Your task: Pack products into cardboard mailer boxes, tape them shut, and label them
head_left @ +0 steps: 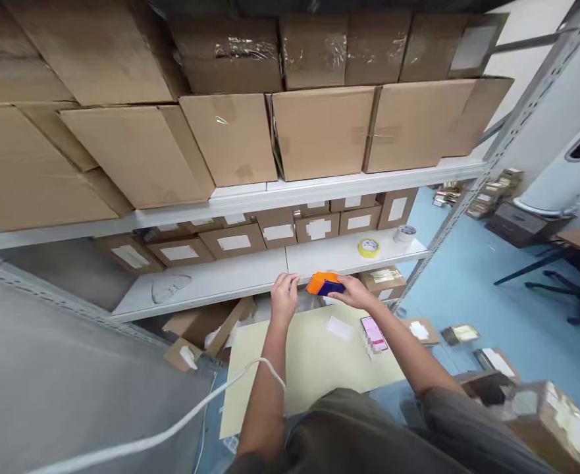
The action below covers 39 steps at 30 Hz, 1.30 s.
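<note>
My right hand (353,291) is closed round an orange and dark blue tape dispenser (324,284), held just in front of the lower white shelf (230,276). My left hand (284,296) is beside it on the left with fingers curled; what it holds, if anything, is hidden. Below both hands lies a pale yellow sheet (309,362) on the floor, with a white label (339,327) and a phone (373,334) on it.
Large cardboard boxes (319,131) fill the upper shelf; small labelled boxes (234,241) line the back of the lower one, with a yellow tape roll (369,247) and a white roll (406,233). Opened cartons (205,326) and loose boxes (551,411) lie on the blue floor.
</note>
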Available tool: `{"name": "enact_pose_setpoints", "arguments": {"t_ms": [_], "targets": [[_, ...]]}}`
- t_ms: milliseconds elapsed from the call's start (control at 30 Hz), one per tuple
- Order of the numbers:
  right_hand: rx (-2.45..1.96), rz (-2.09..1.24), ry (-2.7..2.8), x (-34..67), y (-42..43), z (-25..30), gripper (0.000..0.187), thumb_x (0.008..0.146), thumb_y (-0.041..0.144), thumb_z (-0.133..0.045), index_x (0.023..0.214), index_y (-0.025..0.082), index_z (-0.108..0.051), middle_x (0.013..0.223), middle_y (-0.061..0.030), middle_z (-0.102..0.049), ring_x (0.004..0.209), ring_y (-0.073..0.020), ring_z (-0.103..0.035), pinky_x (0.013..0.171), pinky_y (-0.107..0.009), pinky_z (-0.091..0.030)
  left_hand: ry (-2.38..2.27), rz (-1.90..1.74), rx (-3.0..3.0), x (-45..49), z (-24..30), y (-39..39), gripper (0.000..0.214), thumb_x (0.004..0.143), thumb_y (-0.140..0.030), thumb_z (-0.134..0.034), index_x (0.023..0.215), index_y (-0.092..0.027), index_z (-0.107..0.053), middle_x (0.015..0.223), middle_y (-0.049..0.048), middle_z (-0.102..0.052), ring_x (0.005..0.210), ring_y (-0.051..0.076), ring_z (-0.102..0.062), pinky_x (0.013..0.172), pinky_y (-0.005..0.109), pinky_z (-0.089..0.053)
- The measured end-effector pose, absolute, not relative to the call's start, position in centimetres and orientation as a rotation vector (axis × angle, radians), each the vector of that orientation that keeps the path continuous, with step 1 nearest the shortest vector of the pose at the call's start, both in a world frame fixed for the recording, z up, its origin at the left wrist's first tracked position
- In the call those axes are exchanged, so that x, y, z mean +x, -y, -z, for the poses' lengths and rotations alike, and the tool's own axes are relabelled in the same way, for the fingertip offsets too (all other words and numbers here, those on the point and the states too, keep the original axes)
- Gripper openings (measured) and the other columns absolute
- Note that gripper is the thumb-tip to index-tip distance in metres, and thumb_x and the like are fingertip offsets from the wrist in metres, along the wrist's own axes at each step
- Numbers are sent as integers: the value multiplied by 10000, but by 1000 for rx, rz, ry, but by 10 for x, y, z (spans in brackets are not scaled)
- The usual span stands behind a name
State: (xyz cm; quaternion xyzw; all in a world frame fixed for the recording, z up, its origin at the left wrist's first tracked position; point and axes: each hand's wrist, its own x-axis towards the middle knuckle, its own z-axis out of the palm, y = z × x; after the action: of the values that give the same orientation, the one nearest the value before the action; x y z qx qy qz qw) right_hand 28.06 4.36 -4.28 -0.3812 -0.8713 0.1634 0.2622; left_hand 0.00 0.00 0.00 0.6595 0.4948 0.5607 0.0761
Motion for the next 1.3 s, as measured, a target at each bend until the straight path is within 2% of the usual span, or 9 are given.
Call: {"name": "enact_pose_setpoints", "arguments": {"t_ms": [133, 233, 300, 333, 467, 633, 800, 1033, 1300], "targets": [[-1137, -323, 2345, 275, -81, 43, 466, 1046, 411, -736, 1421, 146, -657, 1418, -232, -739, 1332, -389, -696, 1136, -514, -537, -1579, -1641, 1813, 14, 12, -7, 344, 1044, -454, -669, 1252, -224, -815, 1180, 120, -821, 1082, 252, -768, 1020, 411, -628], [-1176, -252, 2332, 272, -119, 40, 435, 1052, 331, -728, 1430, 133, -646, 1415, -246, -739, 1348, -381, -686, 1164, -534, -512, -1714, -1592, 1523, 17, 18, -3, 919, 974, -487, -776, 1761, -250, -364, 1674, 194, -567, 1266, 268, -733, 1019, 395, -641], [-1163, -256, 2351, 271, -145, 38, 394, 1042, 288, -741, 1400, 141, -666, 1427, -242, -738, 1358, -368, -684, 1171, -527, -506, -1738, -1563, 1403, 15, 20, 2, 1125, 965, -498, -788, 1828, -287, -98, 1837, 209, -307, 1333, 271, -708, 1014, 382, -650], [-1156, -267, 2364, 270, -157, 38, 379, 1028, 268, -758, 1379, 147, -680, 1434, -239, -737, 1359, -363, -685, 1174, -520, -505, -1733, -1553, 1387, 14, 20, 5, 1126, 973, -498, -777, 1830, -300, -75, 1853, 201, -266, 1349, 270, -701, 1024, 380, -650], [-1189, -285, 2428, 261, -193, 39, 376, 955, 211, -827, 1315, 164, -730, 1468, -217, -728, 1357, -341, -692, 1181, -461, -498, -1745, -1540, 1408, 9, 21, 17, 957, 998, -482, -738, 1806, -303, -257, 1728, 172, -498, 1282, 251, -731, 1023, 357, -647], [-1375, -259, 2555, 249, -211, 48, 326, 893, 190, -864, 1210, 189, -786, 1356, -181, -789, 1296, -315, -718, 1140, -378, -490, -1826, -1530, 1433, 5, 34, 34, 764, 1015, -509, -696, 1709, -280, -473, 1675, 180, -563, 1069, 219, -778, 913, 356, -666], [-1483, -195, 2457, 248, -211, 69, 450, 849, 298, -893, 1266, 182, -772, 1301, -208, -792, 1277, -361, -700, 1160, -491, -449, -1906, -1396, 1434, -7, 52, 58, 533, 1004, -470, -687, 1478, -227, -711, 1447, 170, -738, 1010, 246, -791, 841, 385, -677], [-966, -256, 2170, 203, -164, 96, 324, 1058, 379, -566, 1155, 187, -809, 1155, -175, -807, 1128, -351, -693, 1079, -498, -506, -2081, -1234, 1320, -31, 82, 110, 378, 996, -338, -648, 1325, -220, -790, 1355, 130, -788, 1067, 243, -788, 892, 384, -677], [-498, -669, 2295, 94, -55, 137, 262, 1041, 357, -583, 1044, 237, -816, 1122, -125, -817, 1097, -310, -725, 1024, -462, -581, -2414, -1191, 1010, -73, 124, 224, 406, 997, -285, -646, 1380, -229, -769, 1383, 128, -783, 1166, 266, -764, 954, 417, -662]]}}
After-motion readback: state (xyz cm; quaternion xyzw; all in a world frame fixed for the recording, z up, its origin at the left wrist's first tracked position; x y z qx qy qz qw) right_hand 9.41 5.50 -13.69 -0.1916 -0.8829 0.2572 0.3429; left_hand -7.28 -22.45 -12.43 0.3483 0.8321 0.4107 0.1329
